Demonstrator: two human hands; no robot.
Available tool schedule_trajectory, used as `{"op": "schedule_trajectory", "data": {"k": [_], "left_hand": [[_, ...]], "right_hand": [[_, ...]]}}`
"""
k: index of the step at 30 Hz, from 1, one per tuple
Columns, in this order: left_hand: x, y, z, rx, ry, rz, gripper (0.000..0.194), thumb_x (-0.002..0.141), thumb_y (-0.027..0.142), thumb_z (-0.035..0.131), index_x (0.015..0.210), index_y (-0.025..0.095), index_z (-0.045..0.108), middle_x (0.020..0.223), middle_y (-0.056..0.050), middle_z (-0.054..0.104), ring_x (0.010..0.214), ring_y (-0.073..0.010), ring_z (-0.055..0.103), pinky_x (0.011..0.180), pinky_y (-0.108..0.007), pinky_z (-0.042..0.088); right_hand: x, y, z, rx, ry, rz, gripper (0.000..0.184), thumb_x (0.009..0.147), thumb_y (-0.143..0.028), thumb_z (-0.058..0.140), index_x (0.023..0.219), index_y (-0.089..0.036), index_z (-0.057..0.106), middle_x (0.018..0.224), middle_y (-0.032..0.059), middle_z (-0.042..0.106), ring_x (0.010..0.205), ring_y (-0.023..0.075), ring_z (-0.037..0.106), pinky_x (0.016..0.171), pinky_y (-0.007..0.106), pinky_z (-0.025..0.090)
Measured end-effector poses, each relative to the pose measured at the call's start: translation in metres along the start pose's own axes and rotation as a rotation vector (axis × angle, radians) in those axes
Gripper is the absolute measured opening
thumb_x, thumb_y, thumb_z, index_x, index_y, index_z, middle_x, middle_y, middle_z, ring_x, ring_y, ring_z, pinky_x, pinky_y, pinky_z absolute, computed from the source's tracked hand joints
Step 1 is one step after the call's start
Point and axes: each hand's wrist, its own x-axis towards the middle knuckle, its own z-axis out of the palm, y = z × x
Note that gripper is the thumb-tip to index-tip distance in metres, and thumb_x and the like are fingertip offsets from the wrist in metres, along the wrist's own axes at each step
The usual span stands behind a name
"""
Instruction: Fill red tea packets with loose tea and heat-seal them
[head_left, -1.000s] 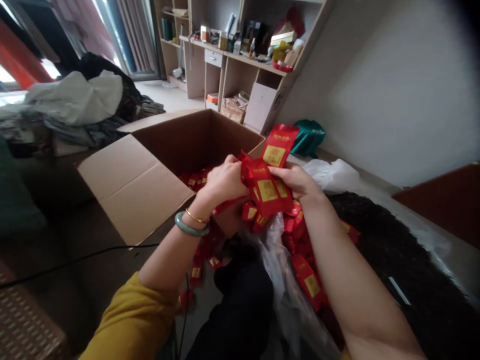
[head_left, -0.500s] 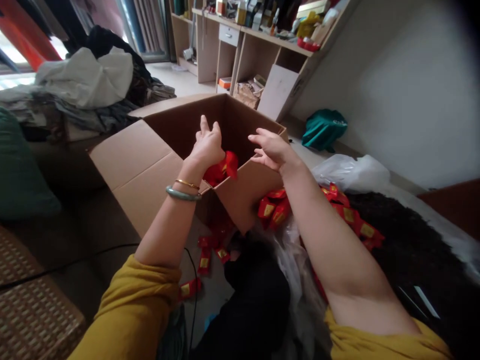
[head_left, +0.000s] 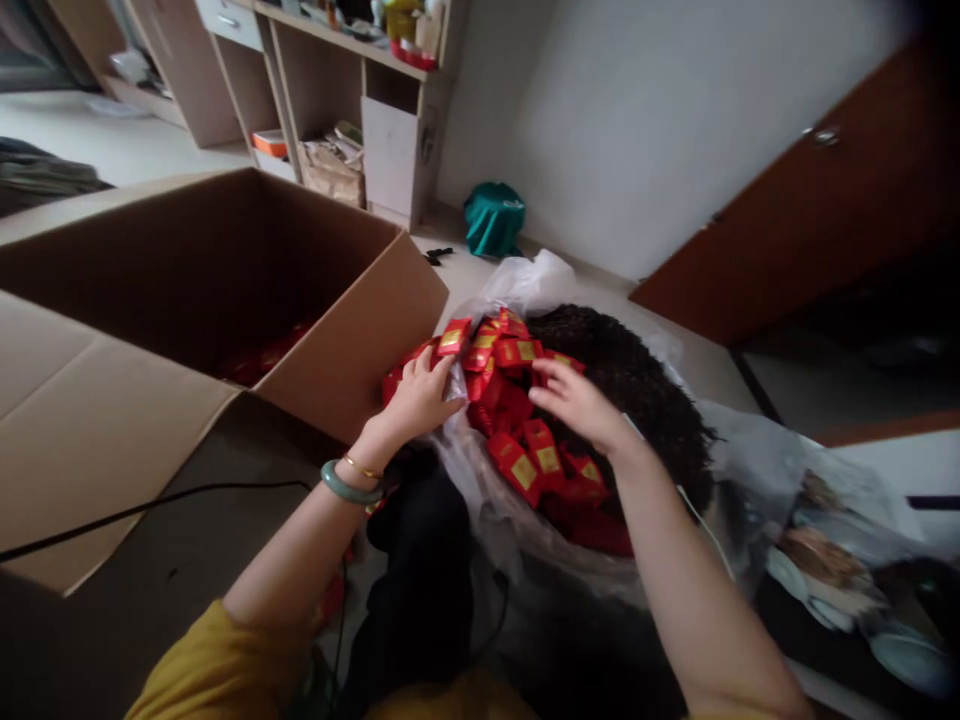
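Observation:
Small red packets with gold labels (head_left: 517, 465) lie in a pile inside a clear plastic liner (head_left: 491, 515). My left hand (head_left: 418, 395) is at the pile's left edge, fingers spread, next to the plastic and a packet; nothing shows in its grasp. On the other side, my right hand (head_left: 581, 402) reaches over the packets with its fingers apart and holds nothing visible. A heap of dark, shredded, leaf-like material (head_left: 630, 375) lies beside the packets, partly behind my right hand. An open cardboard box (head_left: 360, 330) stands to the left, with red packets (head_left: 262, 358) at its bottom.
A black cable (head_left: 150, 503) crosses in front of the box. A green-covered object (head_left: 495, 218) stands by the wall, near a wooden desk unit (head_left: 390, 150). To the right are a brown door (head_left: 795, 210) and plastic bags with bowl-like items (head_left: 817, 575).
Both hands have moved right, from over the cardboard box to the packet pile. The red packets by my left hand are now out of it. The view has turned right.

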Motion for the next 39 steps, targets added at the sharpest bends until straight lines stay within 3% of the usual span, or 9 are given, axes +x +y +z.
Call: {"op": "schedule_trajectory", "data": {"k": [5, 8, 12, 18, 23, 27, 31, 35, 39], "left_hand": [[0.016, 0.043, 0.05, 0.057, -0.097, -0.117, 0.087, 0.071, 0.044, 0.07, 0.142, 0.012, 0.03, 0.139, -0.025, 0.036, 0.122, -0.0399, 0.044, 0.097, -0.049, 0.04], [0.028, 0.062, 0.065, 0.109, -0.053, -0.196, 0.098, 0.071, 0.05, 0.068, 0.146, 0.012, 0.017, 0.145, -0.027, 0.026, 0.124, -0.0414, 0.042, 0.093, -0.047, 0.042], [0.045, 0.071, 0.079, 0.183, -0.116, -0.222, 0.099, 0.071, 0.041, 0.07, 0.147, 0.012, 0.012, 0.133, -0.024, 0.044, 0.114, -0.036, 0.054, 0.087, -0.041, 0.046], [0.055, 0.064, 0.089, 0.152, -0.071, -0.223, 0.062, 0.082, 0.016, 0.049, 0.141, 0.01, 0.029, 0.12, -0.02, 0.059, 0.107, -0.0277, 0.06, 0.085, -0.034, 0.047], [0.052, 0.057, 0.086, -0.045, -0.064, -0.308, 0.038, 0.082, 0.018, 0.051, 0.12, 0.016, 0.051, 0.11, -0.014, 0.066, 0.099, -0.0255, 0.064, 0.079, -0.03, 0.048], [0.046, 0.058, 0.085, -0.128, -0.064, -0.35, 0.045, 0.077, 0.025, 0.059, 0.12, 0.018, 0.047, 0.103, -0.012, 0.067, 0.096, -0.0254, 0.065, 0.078, -0.031, 0.048], [0.052, 0.069, 0.086, -0.075, 0.041, -0.23, 0.062, 0.072, 0.026, 0.063, 0.128, 0.01, 0.04, 0.118, -0.019, 0.057, 0.111, -0.0297, 0.057, 0.089, -0.036, 0.047], [0.077, 0.084, 0.086, -0.016, 0.034, -0.212, 0.09, 0.074, 0.043, 0.065, 0.144, 0.012, 0.017, 0.135, -0.026, 0.039, 0.108, -0.0353, 0.059, 0.086, -0.042, 0.048], [0.107, 0.092, 0.088, -0.017, -0.051, -0.301, 0.08, 0.078, 0.051, 0.059, 0.143, 0.018, 0.024, 0.135, -0.026, 0.04, 0.107, -0.0384, 0.06, 0.085, -0.045, 0.047]], "right_hand": [[-0.059, 0.088, 0.008, -0.375, 0.048, 0.18, 0.083, 0.068, -0.046, 0.069, 0.139, -0.021, 0.036, 0.145, 0.0169, 0.035, 0.135, 0.0294, 0.035, 0.107, 0.045, 0.033], [-0.066, 0.096, 0.021, -0.522, 0.013, 0.203, 0.109, 0.062, -0.054, 0.073, 0.147, -0.019, 0.016, 0.149, 0.0225, 0.027, 0.139, 0.0349, 0.026, 0.105, 0.049, 0.032], [-0.06, 0.078, 0.035, -0.666, -0.079, 0.222, 0.123, 0.058, -0.059, 0.075, 0.149, -0.014, 0.005, 0.145, 0.0296, 0.027, 0.129, 0.0415, 0.039, 0.1, 0.051, 0.033], [-0.054, 0.063, 0.038, -0.73, -0.016, 0.209, 0.112, 0.06, -0.048, 0.076, 0.149, -0.019, 0.014, 0.125, 0.0217, 0.044, 0.113, 0.0397, 0.048, 0.09, 0.049, 0.038], [-0.054, 0.072, 0.033, -0.614, 0.01, 0.126, 0.098, 0.058, -0.037, 0.077, 0.143, -0.023, 0.03, 0.119, 0.0155, 0.042, 0.111, 0.0362, 0.046, 0.092, 0.049, 0.038], [-0.053, 0.079, 0.038, -0.562, -0.05, 0.091, 0.089, 0.057, -0.036, 0.077, 0.136, -0.023, 0.039, 0.135, 0.0182, 0.032, 0.123, 0.0381, 0.037, 0.095, 0.05, 0.037], [-0.051, 0.073, 0.049, -0.634, -0.051, 0.113, 0.084, 0.054, -0.038, 0.08, 0.129, -0.022, 0.046, 0.15, 0.0201, 0.017, 0.128, 0.0421, 0.032, 0.093, 0.054, 0.036], [-0.05, 0.065, 0.053, -0.675, 0.058, 0.1, 0.057, 0.059, -0.034, 0.075, 0.111, -0.017, 0.058, 0.142, 0.0218, 0.033, 0.117, 0.04, 0.043, 0.09, 0.053, 0.038], [-0.047, 0.075, 0.043, -0.505, 0.095, 0.082, 0.056, 0.055, -0.029, 0.075, 0.107, -0.015, 0.061, 0.122, 0.0177, 0.048, 0.109, 0.0338, 0.05, 0.091, 0.047, 0.042]]}}
